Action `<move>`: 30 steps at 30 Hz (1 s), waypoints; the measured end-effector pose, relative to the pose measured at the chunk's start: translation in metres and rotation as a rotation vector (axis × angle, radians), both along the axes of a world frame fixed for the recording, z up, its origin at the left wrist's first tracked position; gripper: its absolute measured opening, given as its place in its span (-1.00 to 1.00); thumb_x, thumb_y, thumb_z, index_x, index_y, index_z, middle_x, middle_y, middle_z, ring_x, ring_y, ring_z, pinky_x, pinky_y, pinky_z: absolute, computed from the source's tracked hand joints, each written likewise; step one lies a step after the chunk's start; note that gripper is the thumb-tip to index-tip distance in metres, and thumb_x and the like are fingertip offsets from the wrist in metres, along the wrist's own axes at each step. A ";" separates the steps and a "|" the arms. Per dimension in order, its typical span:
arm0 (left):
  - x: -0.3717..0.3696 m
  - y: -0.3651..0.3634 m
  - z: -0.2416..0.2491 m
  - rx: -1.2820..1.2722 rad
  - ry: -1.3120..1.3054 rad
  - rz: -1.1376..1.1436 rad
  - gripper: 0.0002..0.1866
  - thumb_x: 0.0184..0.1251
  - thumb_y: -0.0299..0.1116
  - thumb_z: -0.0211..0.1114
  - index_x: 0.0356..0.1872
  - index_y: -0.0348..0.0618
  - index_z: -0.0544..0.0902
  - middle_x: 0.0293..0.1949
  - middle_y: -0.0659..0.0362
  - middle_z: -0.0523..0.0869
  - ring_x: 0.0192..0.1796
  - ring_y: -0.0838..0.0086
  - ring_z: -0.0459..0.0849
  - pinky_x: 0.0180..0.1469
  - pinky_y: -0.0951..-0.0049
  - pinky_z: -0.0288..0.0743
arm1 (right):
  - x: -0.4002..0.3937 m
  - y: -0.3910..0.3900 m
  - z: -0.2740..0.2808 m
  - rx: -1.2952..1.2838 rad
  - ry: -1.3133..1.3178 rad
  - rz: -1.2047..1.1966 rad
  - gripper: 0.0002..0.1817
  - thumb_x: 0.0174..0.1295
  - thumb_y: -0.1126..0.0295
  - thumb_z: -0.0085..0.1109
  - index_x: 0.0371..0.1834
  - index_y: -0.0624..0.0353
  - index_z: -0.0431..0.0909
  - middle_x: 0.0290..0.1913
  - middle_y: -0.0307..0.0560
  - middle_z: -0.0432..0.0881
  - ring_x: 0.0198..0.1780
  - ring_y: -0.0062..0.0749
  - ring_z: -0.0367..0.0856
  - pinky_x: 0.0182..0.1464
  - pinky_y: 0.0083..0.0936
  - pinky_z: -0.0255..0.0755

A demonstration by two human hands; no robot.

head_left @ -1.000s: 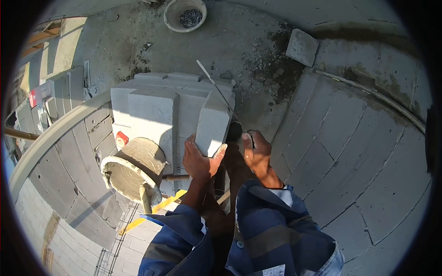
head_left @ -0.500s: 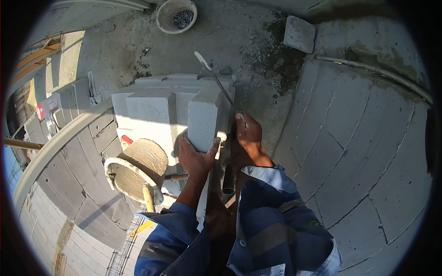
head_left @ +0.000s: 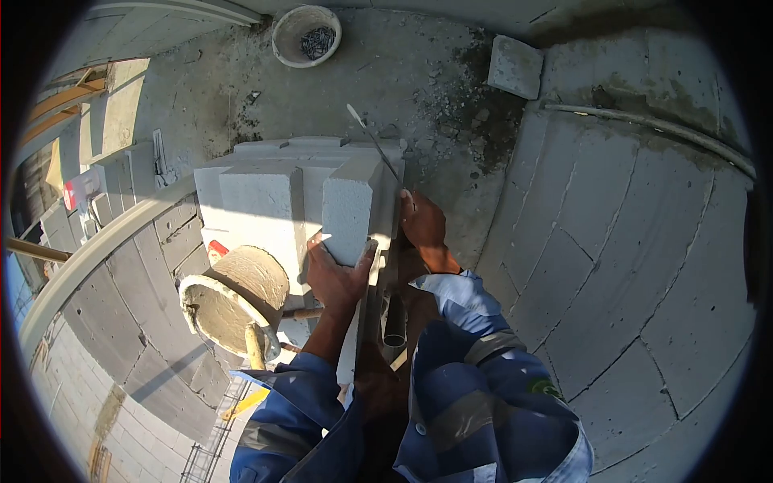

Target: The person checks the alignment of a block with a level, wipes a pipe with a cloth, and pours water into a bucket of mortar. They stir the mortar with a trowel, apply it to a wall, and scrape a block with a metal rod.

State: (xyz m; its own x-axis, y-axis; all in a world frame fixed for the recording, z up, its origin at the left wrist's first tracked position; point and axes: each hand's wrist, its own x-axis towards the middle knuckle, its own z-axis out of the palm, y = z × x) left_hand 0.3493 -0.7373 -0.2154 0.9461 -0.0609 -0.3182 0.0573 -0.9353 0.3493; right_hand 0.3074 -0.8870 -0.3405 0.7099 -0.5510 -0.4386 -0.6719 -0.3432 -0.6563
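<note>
My left hand (head_left: 338,276) clasps the near end of a pale aerated concrete block (head_left: 348,213), thumb on one side and fingers on the other. The block lies among other pale blocks (head_left: 250,193) on a raised stack. In my closed right hand (head_left: 423,221), just right of the stack, is a long thin tool (head_left: 377,146) with a pale tip pointing away from me. What kind of tool it is, I cannot tell. Close to my left wrist sits a mortar-crusted bucket (head_left: 229,302), tilted toward me, with a handle (head_left: 255,346) at its rim.
On the floor ahead stands a round tub (head_left: 307,36) holding nails or similar metal bits. Rubble (head_left: 463,121) is scattered beyond my right hand, near a loose block (head_left: 515,67). Block walls rise at right (head_left: 612,241) and left (head_left: 121,314). An upright pipe (head_left: 394,322) is between my arms.
My right hand has shifted slightly left and toward the stack, with the tool's tip a little lower in view. My left hand keeps its grip on the block.
</note>
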 end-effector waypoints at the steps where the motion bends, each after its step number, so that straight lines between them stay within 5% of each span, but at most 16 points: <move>1: 0.000 -0.001 -0.001 0.007 0.006 0.015 -0.16 -0.08 0.02 0.60 0.12 -0.31 0.42 -0.09 -0.17 0.62 -0.04 -0.09 0.65 0.01 0.06 0.52 | 0.002 -0.003 0.001 -0.006 -0.008 -0.001 -0.66 0.41 0.12 0.07 -0.34 0.17 0.59 -0.38 0.20 0.64 -0.30 0.27 0.62 -0.29 0.00 0.46; 10: 0.002 0.004 -0.004 -0.035 -0.041 0.037 -0.08 -0.17 0.20 0.58 0.05 -0.35 0.45 -0.07 -0.10 0.60 -0.03 -0.04 0.66 -0.04 0.06 0.55 | 0.023 -0.082 0.054 0.104 -0.125 0.197 -0.49 0.48 0.02 -0.05 -0.39 0.25 0.61 -0.48 0.20 0.60 -0.41 0.15 0.59 -0.32 -0.16 0.41; 13: 0.014 -0.005 0.013 -0.057 0.087 0.048 -0.08 -0.16 0.17 0.59 0.11 -0.33 0.46 -0.02 -0.06 0.62 0.02 0.06 0.66 0.04 0.18 0.56 | 0.064 -0.135 0.092 0.054 -0.062 0.525 -0.48 0.47 0.02 -0.03 -0.46 0.25 0.60 -0.51 0.16 0.58 -0.44 0.09 0.59 -0.35 -0.18 0.40; 21: 0.011 0.002 0.006 -0.182 -0.087 0.053 -0.09 -0.24 0.15 0.63 0.08 -0.31 0.52 -0.05 -0.04 0.64 -0.07 0.06 0.70 -0.07 0.15 0.59 | 0.182 -0.161 0.170 -0.189 -0.050 1.273 -0.53 0.34 0.05 0.16 -0.58 0.20 0.55 -0.59 0.06 0.53 -0.52 0.04 0.55 -0.45 -0.11 0.35; 30: 0.012 0.004 0.002 -0.109 -0.155 0.051 -0.05 -0.28 0.26 0.59 0.06 -0.29 0.54 -0.07 0.02 0.66 -0.10 0.13 0.72 -0.10 0.20 0.61 | 0.217 -0.152 0.085 -0.312 0.309 1.293 -0.44 0.37 -0.13 0.03 -0.47 0.19 0.63 -0.44 0.20 0.65 -0.30 0.19 0.64 -0.21 0.05 0.43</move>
